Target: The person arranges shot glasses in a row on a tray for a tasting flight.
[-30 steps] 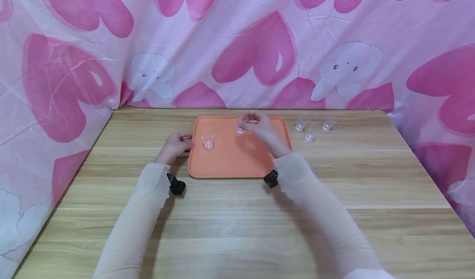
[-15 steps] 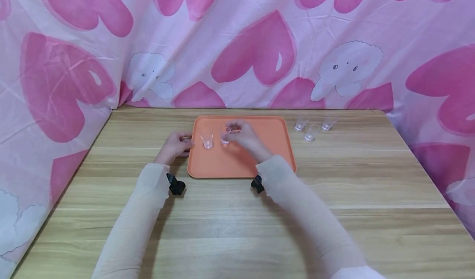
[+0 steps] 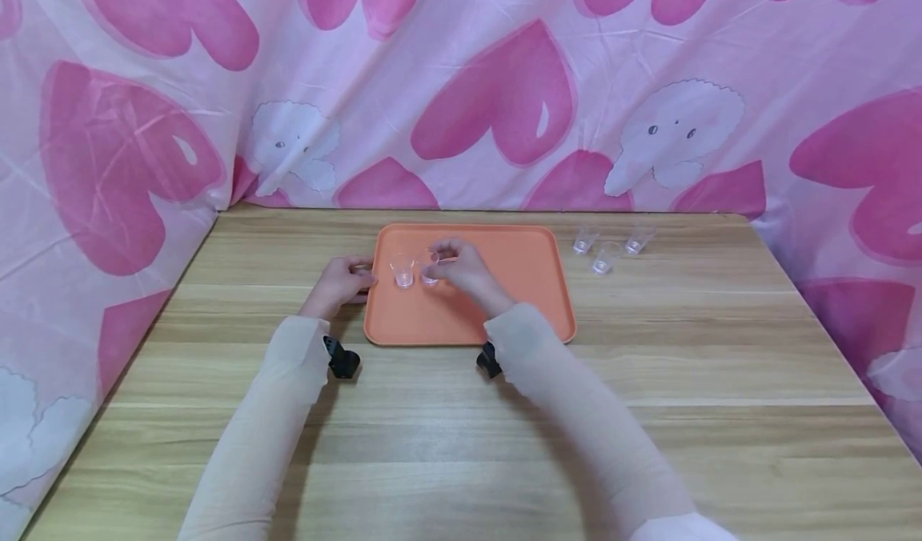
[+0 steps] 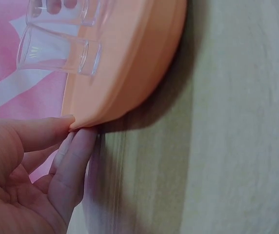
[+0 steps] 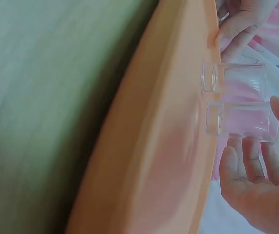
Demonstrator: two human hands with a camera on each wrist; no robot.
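Observation:
An orange tray (image 3: 475, 317) lies on the wooden table. My left hand (image 3: 342, 285) pinches its left rim, thumb on top and fingers beneath, as the left wrist view shows (image 4: 42, 165). On the tray's left part stands a clear cup (image 3: 403, 273). Just right of it, a second clear cup (image 3: 429, 275) stands upright between the thumb and fingers of my right hand (image 3: 464, 273). In the right wrist view, that cup (image 5: 239, 119) is beside the other cup (image 5: 237, 80), and my right hand's (image 5: 261, 190) thumb and fingertips are at its upper part.
Three more clear cups, one at the left (image 3: 584, 242), one nearer the front (image 3: 603, 261) and one at the right (image 3: 637, 241), stand on the table right of the tray. A pink heart-patterned cloth (image 3: 497, 101) hangs behind the table and along its sides.
My right hand has moved left across the tray with its cup, from near the middle of the back edge to beside the first cup. My left hand has stayed at the rim.

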